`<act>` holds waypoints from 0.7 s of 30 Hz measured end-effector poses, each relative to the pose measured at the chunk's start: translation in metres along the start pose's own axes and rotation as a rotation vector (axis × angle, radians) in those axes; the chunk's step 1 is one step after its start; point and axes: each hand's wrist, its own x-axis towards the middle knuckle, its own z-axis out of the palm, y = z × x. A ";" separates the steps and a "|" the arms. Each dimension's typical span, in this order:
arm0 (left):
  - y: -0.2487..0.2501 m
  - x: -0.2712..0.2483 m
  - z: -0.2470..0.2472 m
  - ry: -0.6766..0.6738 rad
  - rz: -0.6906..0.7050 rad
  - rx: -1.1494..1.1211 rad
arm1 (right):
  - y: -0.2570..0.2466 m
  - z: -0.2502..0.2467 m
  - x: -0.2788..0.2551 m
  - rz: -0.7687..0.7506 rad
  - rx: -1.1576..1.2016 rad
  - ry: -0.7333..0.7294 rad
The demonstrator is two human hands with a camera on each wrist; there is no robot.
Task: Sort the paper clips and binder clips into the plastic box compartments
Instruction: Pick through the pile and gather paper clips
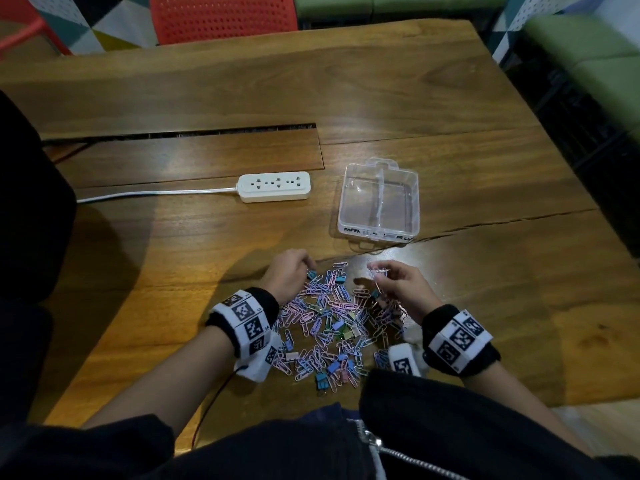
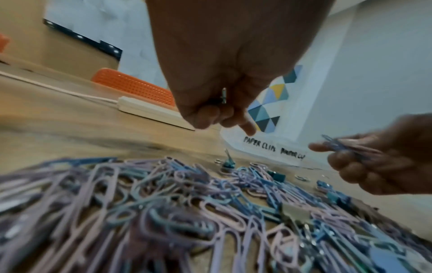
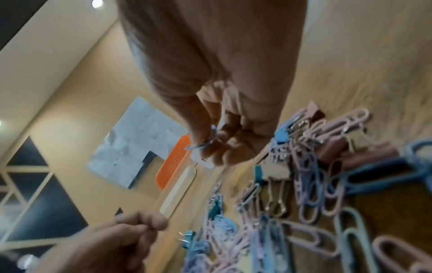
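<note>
A mixed pile of pink and blue paper clips and small binder clips (image 1: pixel 332 323) lies on the wooden table (image 1: pixel 450 98) just in front of me. My left hand (image 1: pixel 302 266) hovers at the pile's far left edge, fingers curled round a binder clip whose metal handle (image 2: pixel 224 96) shows in the left wrist view. My right hand (image 1: pixel 379 277) is raised over the pile's far right side and pinches a small bunch of paper clips (image 2: pixel 346 146). Beyond the pile stands the clear plastic box (image 1: pixel 346 202) with two compartments, both looking empty, and handwritten labels (image 2: pixel 273 147) on its front wall.
A white power strip (image 1: pixel 274 187) with its cable lies left of the box. A cable slot in the table runs behind it. An orange chair (image 1: pixel 221 19) stands at the far edge. A crack in the tabletop runs between box and pile.
</note>
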 end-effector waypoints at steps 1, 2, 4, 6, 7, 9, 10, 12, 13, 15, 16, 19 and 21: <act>0.002 -0.001 0.001 -0.065 0.043 0.096 | -0.001 0.000 -0.001 0.047 0.094 -0.031; 0.004 -0.001 0.004 -0.141 0.074 0.218 | -0.002 0.001 -0.001 0.093 0.181 -0.053; 0.003 0.000 0.010 -0.257 0.104 0.457 | -0.005 0.002 -0.002 0.153 0.321 -0.064; 0.002 0.000 0.015 -0.274 0.120 0.586 | -0.004 0.003 -0.001 0.180 0.428 -0.071; 0.001 0.000 0.017 -0.262 0.130 0.603 | -0.004 0.004 -0.001 0.185 0.449 -0.077; -0.001 0.000 0.020 -0.240 0.138 0.572 | -0.002 0.005 0.000 0.172 0.411 -0.081; -0.002 0.000 0.022 -0.237 0.136 0.557 | -0.003 0.007 0.000 0.160 0.363 -0.087; -0.002 -0.002 0.025 -0.234 0.142 0.565 | -0.003 0.012 -0.001 0.129 0.199 -0.087; -0.002 -0.003 0.027 -0.234 0.147 0.575 | -0.002 0.015 -0.001 0.111 0.093 -0.072; -0.003 -0.004 0.028 -0.247 0.145 0.584 | 0.000 0.021 0.000 0.070 -0.108 -0.021; -0.004 -0.003 0.028 -0.261 0.141 0.574 | 0.002 0.024 0.000 0.042 -0.193 0.003; -0.003 -0.001 0.019 -0.306 0.097 0.436 | 0.006 0.030 0.002 -0.068 -0.457 0.028; -0.002 0.000 0.012 -0.320 0.046 0.223 | 0.009 0.033 0.003 -0.147 -0.662 0.041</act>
